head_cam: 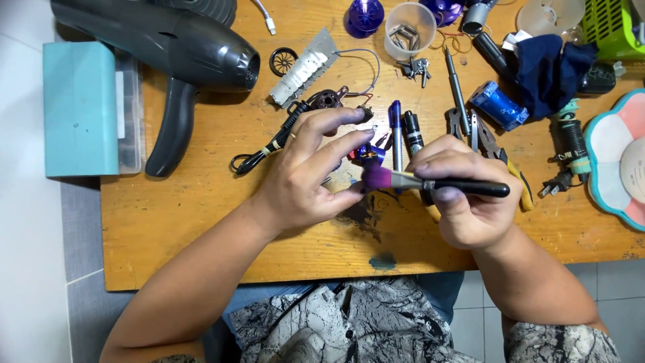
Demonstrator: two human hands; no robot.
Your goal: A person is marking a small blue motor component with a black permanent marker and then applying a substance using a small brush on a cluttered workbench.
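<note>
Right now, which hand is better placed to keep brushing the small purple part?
Probably the right hand: it grips the brush, whose bristles meet the small purple part. The left hand pinches that part.

Centre frame: right hand (463, 195) grips a black-handled brush (430, 183), purple bristles against a small purple part (368, 154) pinched by left hand (306, 175). Black hair dryer (168, 47) upper left.

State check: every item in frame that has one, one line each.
Left hand: pinching a small blue part, fingers spread.
Right hand: gripping a black-handled brush, bristles at the part.
Black hair dryer: lying on its side.
Clear plastic cup: upright, holding small metal bits.
Blue-and-white pen: lying flat.
</note>
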